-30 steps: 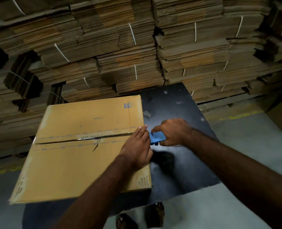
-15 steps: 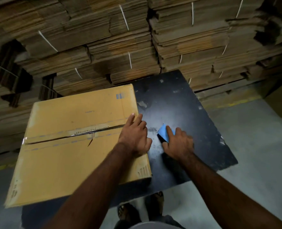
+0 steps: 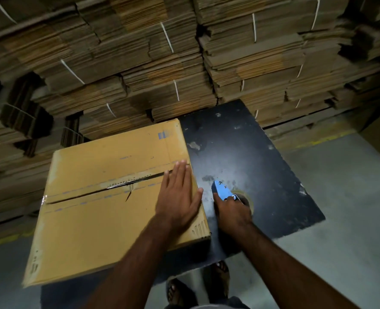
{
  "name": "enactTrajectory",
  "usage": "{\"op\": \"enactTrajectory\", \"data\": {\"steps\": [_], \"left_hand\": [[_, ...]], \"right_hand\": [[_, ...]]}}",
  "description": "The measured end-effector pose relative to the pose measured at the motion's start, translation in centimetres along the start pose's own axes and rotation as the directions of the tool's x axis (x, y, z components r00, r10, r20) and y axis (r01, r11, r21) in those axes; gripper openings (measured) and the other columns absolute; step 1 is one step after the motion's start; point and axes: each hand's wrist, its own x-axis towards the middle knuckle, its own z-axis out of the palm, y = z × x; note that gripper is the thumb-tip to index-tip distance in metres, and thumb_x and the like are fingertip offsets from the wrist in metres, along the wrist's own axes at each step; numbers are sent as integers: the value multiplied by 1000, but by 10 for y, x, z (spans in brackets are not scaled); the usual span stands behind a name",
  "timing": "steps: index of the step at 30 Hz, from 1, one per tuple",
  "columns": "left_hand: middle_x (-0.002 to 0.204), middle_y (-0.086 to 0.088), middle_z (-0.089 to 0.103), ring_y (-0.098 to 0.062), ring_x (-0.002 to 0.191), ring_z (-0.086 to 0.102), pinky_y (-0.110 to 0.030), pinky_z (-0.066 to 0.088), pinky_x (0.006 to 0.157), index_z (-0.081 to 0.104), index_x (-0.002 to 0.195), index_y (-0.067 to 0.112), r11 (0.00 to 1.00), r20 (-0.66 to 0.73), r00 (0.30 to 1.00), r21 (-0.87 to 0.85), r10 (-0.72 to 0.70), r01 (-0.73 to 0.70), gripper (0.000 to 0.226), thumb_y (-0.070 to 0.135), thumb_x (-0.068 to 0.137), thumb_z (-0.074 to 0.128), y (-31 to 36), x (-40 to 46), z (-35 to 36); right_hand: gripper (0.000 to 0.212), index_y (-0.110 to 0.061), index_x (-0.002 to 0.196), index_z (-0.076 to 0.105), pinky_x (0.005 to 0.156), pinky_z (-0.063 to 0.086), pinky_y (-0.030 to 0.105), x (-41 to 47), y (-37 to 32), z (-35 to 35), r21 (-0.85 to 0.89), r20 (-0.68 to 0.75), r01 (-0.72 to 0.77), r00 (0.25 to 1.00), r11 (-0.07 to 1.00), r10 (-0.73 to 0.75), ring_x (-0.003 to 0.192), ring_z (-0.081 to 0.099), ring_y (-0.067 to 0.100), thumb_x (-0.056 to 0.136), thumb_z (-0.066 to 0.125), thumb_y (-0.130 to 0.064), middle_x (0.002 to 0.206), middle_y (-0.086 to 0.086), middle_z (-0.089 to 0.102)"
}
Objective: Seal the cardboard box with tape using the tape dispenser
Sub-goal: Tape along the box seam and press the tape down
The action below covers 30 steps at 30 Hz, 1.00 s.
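A tan cardboard box [image 3: 100, 210] lies on the left part of a black table [image 3: 247, 152]. Its two top flaps meet at a centre seam [image 3: 109, 188] with a narrow gap and scraps of old tape. My left hand [image 3: 178, 197] presses flat on the box top by its right edge, fingers straight over the seam's right end. Just right of the box, my right hand [image 3: 231, 210] grips a blue tape dispenser [image 3: 223, 190] above the table. Its blue nose points up and away. The tape roll [image 3: 247, 200] shows partly behind my fingers.
Tall stacks of flattened, strapped cardboard [image 3: 184, 63] fill the background right behind the table. The table's right half is bare and scuffed. Grey concrete floor [image 3: 340, 219] lies to the right and below, with my sandalled feet [image 3: 198, 284] under the table's near edge.
My left hand spread flat and slid up over the seam's right end. My right hand turned the dispenser so its nose points away, staying just beside the box's right edge.
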Motion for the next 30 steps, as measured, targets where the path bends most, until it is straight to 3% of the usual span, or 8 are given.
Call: {"op": "enactTrajectory", "data": {"steps": [3, 6, 8, 9, 17, 22, 26, 30], "left_hand": [[166, -5, -15, -16, 151, -18, -45, -2, 124, -4, 158, 11, 999, 40, 999, -33, -21, 22, 73, 57, 102, 6, -3, -10, 5], [164, -5, -21, -16, 150, -22, -47, -5, 124, -10, 157, 11, 999, 96, 995, -31, 21, -19, 77, 61, 99, 0, -8, -6, 4], [163, -7, -24, -19, 150, -23, -48, -7, 123, -13, 156, 11, 999, 141, 989, -15, 54, -52, 82, 64, 94, -8, -12, -4, 4], [163, -8, -24, -20, 150, -23, -49, -7, 123, -14, 156, 11, 998, 154, 986, 1, 64, -65, 84, 65, 92, -12, -13, -3, 4], [161, -8, -27, -20, 150, -23, -49, -7, 123, -16, 155, 8, 996, 198, 979, 60, 53, -66, 79, 63, 99, -2, -12, 0, 0], [161, -6, -28, -19, 150, -24, -51, -7, 122, -17, 155, 11, 995, 217, 976, 79, 37, -56, 82, 66, 98, -1, -9, 0, -5], [161, -8, -27, -20, 150, -23, -51, -8, 122, -16, 155, 9, 995, 239, 970, 80, 35, -55, 82, 66, 98, 2, -10, 0, -4], [162, -9, -25, -21, 150, -21, -50, -10, 122, -14, 156, 8, 995, 238, 971, 82, 33, -54, 84, 67, 97, 1, -11, 1, -6]], "right_hand": [[37, -27, 136, 51, 84, 50, 35, 1, -6, -49, 355, -244, -10, 964, 935, 103, 107, 63, 28, 99, 46, -30, 120, 7, 63], [41, -23, 142, 50, 101, 39, 26, 8, -28, -79, 904, -152, 91, 982, 419, 113, 127, 50, 12, 104, 42, -36, 140, -3, 54], [50, -29, 149, 40, 109, 29, 24, 17, -48, -85, 993, 41, -41, 999, 114, -4, 133, 39, 4, 103, 37, -49, 151, -9, 42], [54, -33, 150, 37, 114, 28, 27, 23, -56, -83, 991, 109, -106, 994, 76, -33, 134, 38, 5, 101, 34, -56, 153, -9, 40], [119, -23, 129, 63, 109, 41, 47, 96, -57, -51, 942, 335, -334, 937, 32, -97, 118, 60, 24, 54, 22, -104, 129, 5, 65], [79, -14, 140, 52, 104, 36, 34, 67, -47, -98, 931, 358, -357, 934, 71, -2, 129, 51, 27, 96, 17, -70, 142, 7, 53], [83, -24, 129, 63, 99, 47, 36, 64, -54, -75, 907, 420, -421, 906, -2, -47, 111, 63, 22, 86, 22, -82, 130, 3, 64], [84, -20, 128, 64, 103, 48, 46, 88, -61, -54, 872, 487, -483, 872, 76, -46, 111, 64, 29, 89, 19, -78, 122, 11, 68]]}}
